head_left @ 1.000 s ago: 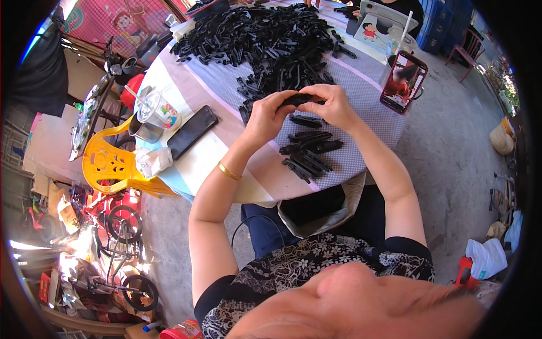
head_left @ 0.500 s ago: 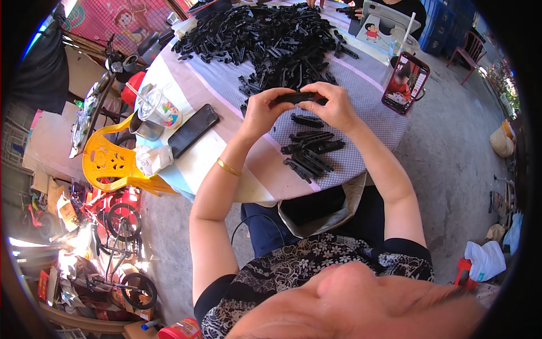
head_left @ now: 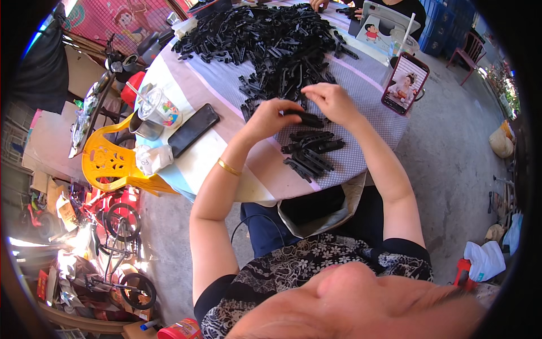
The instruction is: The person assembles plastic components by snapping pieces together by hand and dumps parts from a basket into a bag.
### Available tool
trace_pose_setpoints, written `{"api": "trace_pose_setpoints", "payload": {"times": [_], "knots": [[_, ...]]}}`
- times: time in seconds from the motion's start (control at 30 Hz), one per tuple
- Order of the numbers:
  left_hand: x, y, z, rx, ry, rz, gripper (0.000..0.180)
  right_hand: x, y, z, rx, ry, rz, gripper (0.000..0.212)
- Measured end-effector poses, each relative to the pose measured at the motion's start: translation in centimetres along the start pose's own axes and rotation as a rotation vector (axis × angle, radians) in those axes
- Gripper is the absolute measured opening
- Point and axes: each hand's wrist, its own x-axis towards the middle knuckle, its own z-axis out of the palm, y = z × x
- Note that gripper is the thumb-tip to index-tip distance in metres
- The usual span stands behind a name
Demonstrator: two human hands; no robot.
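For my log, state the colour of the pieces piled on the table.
Black: the piled pieces show best in the head view.

The left hand (head_left: 270,120) hides one end of a black piece (head_left: 309,118). Details within the black heap (head_left: 259,39) are too small to tell. The view's top edge cuts off a co-worker (head_left: 400,7).

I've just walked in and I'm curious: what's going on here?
A person is handling small dark parts at a cloth-covered table. The left hand grips a black piece just beyond a small group of similar pieces. The right hand is beside it, near the tail of a large black heap; whether it holds anything is unclear.
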Motion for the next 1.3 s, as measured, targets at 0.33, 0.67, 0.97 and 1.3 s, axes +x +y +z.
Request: {"api": "trace_pose_setpoints", "payload": {"times": [0.33,0.67,0.97,1.3], "knots": [[0.4,-2.5,0.9,0.243,0.442,-0.001,0.019,-0.5,-0.1,0.9,-0.390,-0.231,-0.193,0.025],[0.3,-2.0,1.5,0.284,0.335,-0.186,0.030,0.0,-0.8,0.7,-0.328,-0.044,-0.308,0.016],[0.3,-0.5,1.8,-0.290,0.201,-0.168,0.067,0.3,-1.6,0.9,0.192,0.011,-0.154,0.021],[0.2,1.5,1.3,-0.385,0.299,-0.204,0.051,0.2,-3.3,0.5,0.383,0.216,-0.002,0.017]]}}
